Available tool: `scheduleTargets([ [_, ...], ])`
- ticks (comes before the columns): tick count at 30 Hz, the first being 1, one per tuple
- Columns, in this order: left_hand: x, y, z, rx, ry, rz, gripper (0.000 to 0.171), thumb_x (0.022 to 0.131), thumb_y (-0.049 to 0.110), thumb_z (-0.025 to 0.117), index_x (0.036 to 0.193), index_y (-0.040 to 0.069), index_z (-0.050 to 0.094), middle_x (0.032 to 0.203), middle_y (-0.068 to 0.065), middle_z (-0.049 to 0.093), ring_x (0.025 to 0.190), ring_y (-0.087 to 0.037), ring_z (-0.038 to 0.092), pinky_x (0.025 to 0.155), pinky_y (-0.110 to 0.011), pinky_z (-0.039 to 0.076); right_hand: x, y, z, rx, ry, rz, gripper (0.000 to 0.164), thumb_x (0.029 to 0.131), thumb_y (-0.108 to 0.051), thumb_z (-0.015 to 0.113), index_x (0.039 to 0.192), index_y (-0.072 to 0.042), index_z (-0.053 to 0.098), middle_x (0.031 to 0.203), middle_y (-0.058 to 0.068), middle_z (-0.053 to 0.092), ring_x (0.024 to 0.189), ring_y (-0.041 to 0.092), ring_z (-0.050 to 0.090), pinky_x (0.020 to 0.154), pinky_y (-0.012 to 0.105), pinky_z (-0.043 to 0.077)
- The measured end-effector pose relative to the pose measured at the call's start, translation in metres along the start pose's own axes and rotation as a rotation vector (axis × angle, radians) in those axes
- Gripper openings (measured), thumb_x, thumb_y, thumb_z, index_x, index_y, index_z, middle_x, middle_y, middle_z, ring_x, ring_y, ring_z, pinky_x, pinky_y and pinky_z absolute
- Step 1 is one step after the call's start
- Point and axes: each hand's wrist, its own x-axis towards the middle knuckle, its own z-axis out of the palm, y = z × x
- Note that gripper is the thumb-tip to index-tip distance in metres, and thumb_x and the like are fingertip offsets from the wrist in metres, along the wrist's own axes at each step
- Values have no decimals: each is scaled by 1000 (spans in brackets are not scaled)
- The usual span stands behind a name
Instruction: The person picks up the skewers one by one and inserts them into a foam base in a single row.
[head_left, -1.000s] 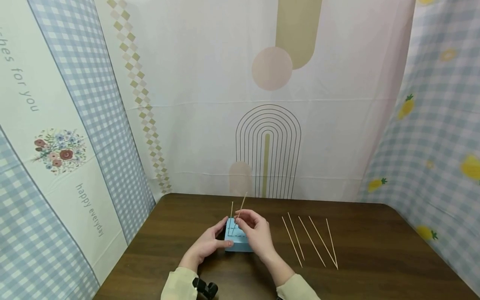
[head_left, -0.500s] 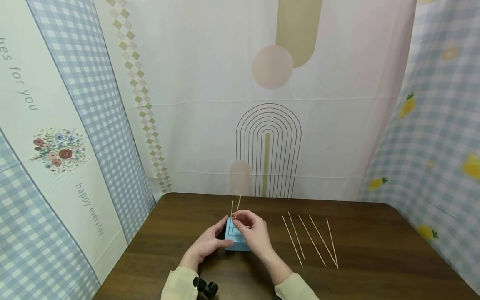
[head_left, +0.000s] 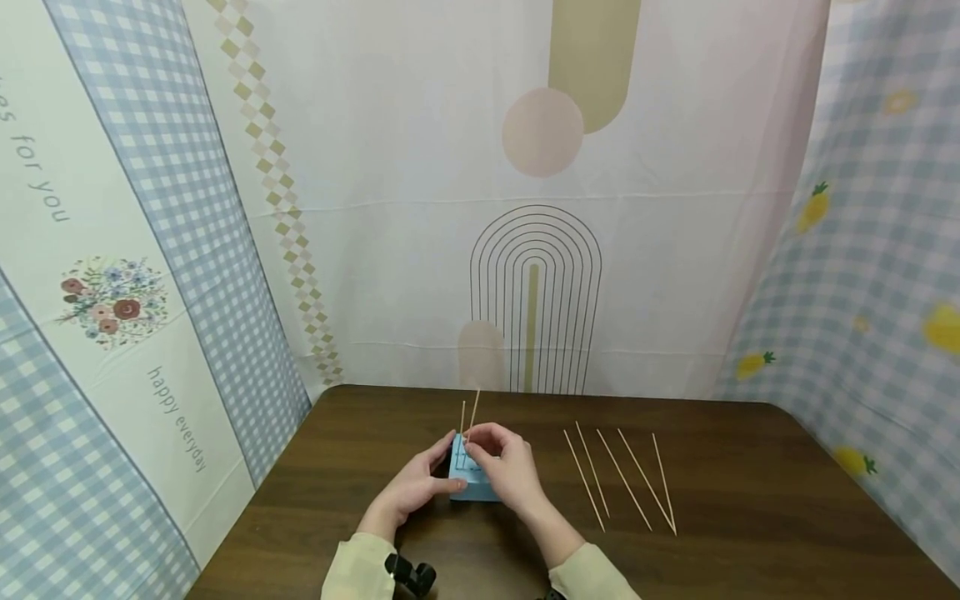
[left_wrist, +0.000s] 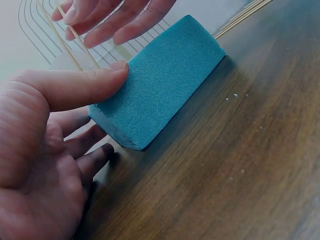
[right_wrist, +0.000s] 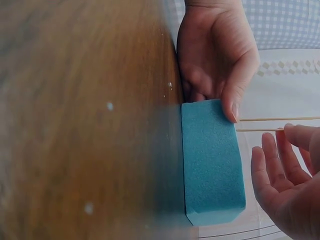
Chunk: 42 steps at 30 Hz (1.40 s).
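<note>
A light-blue foam block point(head_left: 476, 492) sits on the table, with dark lines on its top. My left hand point(head_left: 405, 492) holds its left end, thumb on the near top edge and fingers around the side. One thin wooden stick point(head_left: 462, 417) stands up from the block near its far left corner. Just right of it, my right hand point(head_left: 513, 471) pinches a second wooden stick point(right_wrist: 260, 130) between thumb and finger. That stick leans slightly right in the head view, and its lower end meets the block's top in the right wrist view; how deep it goes cannot be seen.
Several loose wooden sticks point(head_left: 624, 482) lie spread on the brown table point(head_left: 720, 492), right of my right hand. Small white crumbs point(left_wrist: 236, 95) dot the wood near the block. A printed cloth point(head_left: 405, 275) hangs behind the table, with checked cloths at both sides.
The pinched stick has swung more upright, its top moving left toward the standing stick. My right hand has shifted slightly left with it. My left hand keeps its hold on the block.
</note>
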Motion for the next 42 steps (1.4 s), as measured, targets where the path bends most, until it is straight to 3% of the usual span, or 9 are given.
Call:
scheduleTargets([
  [8, 2, -4, -1, -7, -16, -2, 94, 91, 22, 84, 169, 7, 33, 171, -24, 31, 158, -47, 25, 123, -69, 21, 0, -2, -2, -89, -52, -7, 7, 101, -14, 76, 108, -12, 77, 101, -3, 75, 90, 15, 66, 79, 28, 55],
  [15, 0, 0, 0, -6, -11, 5, 93, 92, 18, 83, 168, 6, 33, 170, -26, 32, 157, -49, 26, 122, -71, 22, 1, 0, -3, -116, -85, 5, 7, 102, -15, 75, 108, -13, 77, 101, -5, 75, 90, 14, 67, 80, 29, 55],
  [27, 4, -7, -2, -7, -26, -8, 97, 91, 26, 85, 169, 6, 30, 172, -23, 30, 159, -46, 24, 124, -69, 19, 3, -2, -3, -141, -100, 12, 4, 102, -15, 75, 106, -14, 76, 100, -5, 74, 92, 14, 69, 83, 35, 58],
  [42, 5, -7, -3, -8, -36, -4, 95, 93, 23, 83, 169, 7, 30, 172, -23, 30, 158, -46, 25, 124, -68, 21, 4, -2, 0, -234, -129, 7, 3, 102, -14, 75, 104, -16, 73, 98, -7, 73, 93, 15, 71, 84, 40, 59],
])
